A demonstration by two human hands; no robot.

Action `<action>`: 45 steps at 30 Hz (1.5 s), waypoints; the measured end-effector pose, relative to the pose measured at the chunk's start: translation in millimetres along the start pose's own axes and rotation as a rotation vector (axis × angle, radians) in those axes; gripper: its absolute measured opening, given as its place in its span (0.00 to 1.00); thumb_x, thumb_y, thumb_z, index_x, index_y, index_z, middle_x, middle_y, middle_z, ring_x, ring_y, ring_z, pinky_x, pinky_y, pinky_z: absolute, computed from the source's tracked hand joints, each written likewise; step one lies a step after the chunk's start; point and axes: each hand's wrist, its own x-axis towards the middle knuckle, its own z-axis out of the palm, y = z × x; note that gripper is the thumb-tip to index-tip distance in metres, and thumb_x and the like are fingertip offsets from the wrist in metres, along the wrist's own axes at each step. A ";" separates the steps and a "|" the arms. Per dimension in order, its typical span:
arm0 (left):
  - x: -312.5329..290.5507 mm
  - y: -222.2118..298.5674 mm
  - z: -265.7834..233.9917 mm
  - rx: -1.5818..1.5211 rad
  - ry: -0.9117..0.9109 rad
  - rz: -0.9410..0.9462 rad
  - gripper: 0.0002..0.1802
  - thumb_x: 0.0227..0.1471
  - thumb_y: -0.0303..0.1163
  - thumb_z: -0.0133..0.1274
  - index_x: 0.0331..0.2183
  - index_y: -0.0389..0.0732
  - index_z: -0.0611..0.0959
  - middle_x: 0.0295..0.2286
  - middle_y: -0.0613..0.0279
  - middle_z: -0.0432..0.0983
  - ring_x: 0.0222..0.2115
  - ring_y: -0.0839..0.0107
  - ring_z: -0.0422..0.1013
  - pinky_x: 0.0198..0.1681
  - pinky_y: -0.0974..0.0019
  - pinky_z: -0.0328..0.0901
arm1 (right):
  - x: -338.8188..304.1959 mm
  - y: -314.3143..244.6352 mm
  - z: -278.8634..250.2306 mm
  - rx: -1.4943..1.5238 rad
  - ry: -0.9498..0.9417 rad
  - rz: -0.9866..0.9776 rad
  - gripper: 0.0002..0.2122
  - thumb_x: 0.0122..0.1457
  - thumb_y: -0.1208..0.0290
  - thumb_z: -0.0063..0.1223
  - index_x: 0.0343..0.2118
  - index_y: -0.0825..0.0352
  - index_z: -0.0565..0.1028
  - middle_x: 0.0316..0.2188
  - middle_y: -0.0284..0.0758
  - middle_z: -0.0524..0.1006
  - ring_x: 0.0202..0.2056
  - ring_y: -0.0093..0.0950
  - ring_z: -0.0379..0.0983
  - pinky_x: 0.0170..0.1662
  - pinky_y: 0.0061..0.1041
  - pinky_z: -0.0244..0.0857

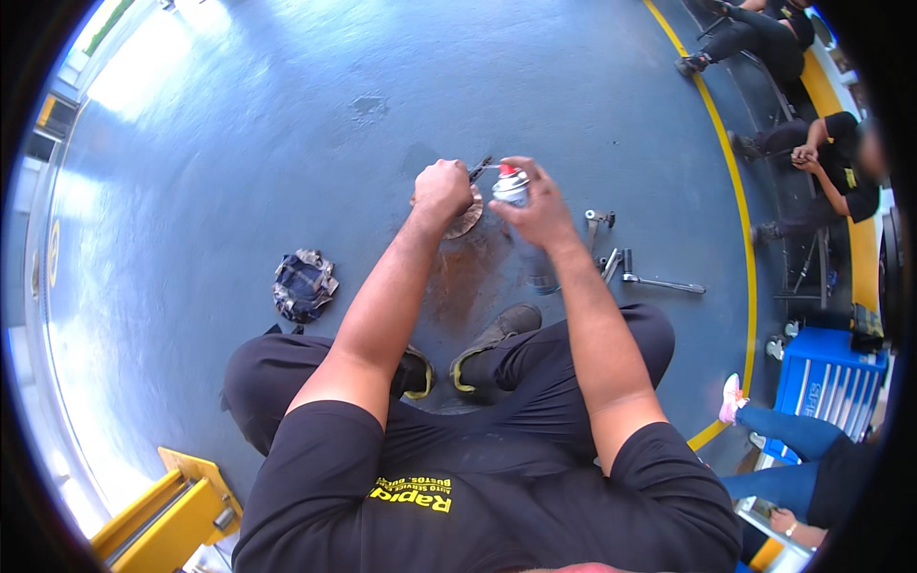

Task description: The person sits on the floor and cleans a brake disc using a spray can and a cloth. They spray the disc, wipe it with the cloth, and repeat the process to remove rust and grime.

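Note:
My left hand (pixel 444 191) is closed around a narrow dark metal part (pixel 480 169), whose tip sticks out past my fingers. My right hand (pixel 544 205) grips a spray can (pixel 512 187) with a red cap, one finger on its top. A thin straw runs from the can's nozzle toward the dark part. Just under my left hand lies a round, brownish disc-like piece (pixel 465 220), partly hidden by the hand. Rusty-brown dirt (pixel 463 277) stains the floor between my hands and my shoes.
A crumpled plaid rag (pixel 304 286) lies left of my left forearm. Right of my right forearm are a ratchet wrench (pixel 664 284) and another metal tool (pixel 599 222). Several people sit along the right side, beyond a yellow floor line (pixel 744 220). A blue tool cabinet (pixel 821 382) and a yellow lift part (pixel 167 520) stand nearby.

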 end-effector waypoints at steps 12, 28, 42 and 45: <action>-1.9 -11.3 10.5 -0.034 -0.003 0.005 0.21 0.52 0.45 0.66 0.42 0.41 0.91 0.41 0.45 0.88 0.46 0.50 0.85 0.54 0.50 0.78 | -11.8 -8.0 11.7 -0.038 -0.079 0.115 0.32 0.55 0.59 0.74 0.62 0.52 0.72 0.50 0.45 0.79 0.54 0.44 0.80 0.58 0.43 0.76; 3.2 -18.4 11.0 -0.037 0.187 -0.027 0.18 0.54 0.44 0.62 0.40 0.42 0.93 0.37 0.47 0.89 0.41 0.49 0.86 0.49 0.49 0.79 | -9.4 -23.5 5.9 -0.024 -0.016 0.048 0.33 0.53 0.58 0.73 0.62 0.52 0.72 0.51 0.46 0.79 0.53 0.48 0.80 0.57 0.45 0.76; 0.0 -35.1 37.1 -0.254 0.407 0.024 0.20 0.51 0.42 0.66 0.44 0.45 0.93 0.37 0.47 0.89 0.40 0.49 0.85 0.49 0.49 0.78 | -5.1 -21.1 -2.5 -0.021 0.038 0.021 0.32 0.52 0.61 0.73 0.62 0.53 0.73 0.50 0.46 0.80 0.53 0.48 0.80 0.57 0.44 0.76; -7.3 -35.1 32.6 -0.213 0.339 -0.018 0.21 0.51 0.43 0.65 0.45 0.45 0.92 0.38 0.47 0.89 0.41 0.48 0.85 0.49 0.49 0.78 | -1.3 -18.4 -5.2 0.010 0.002 0.053 0.32 0.53 0.62 0.74 0.61 0.51 0.73 0.51 0.46 0.80 0.53 0.48 0.80 0.58 0.44 0.76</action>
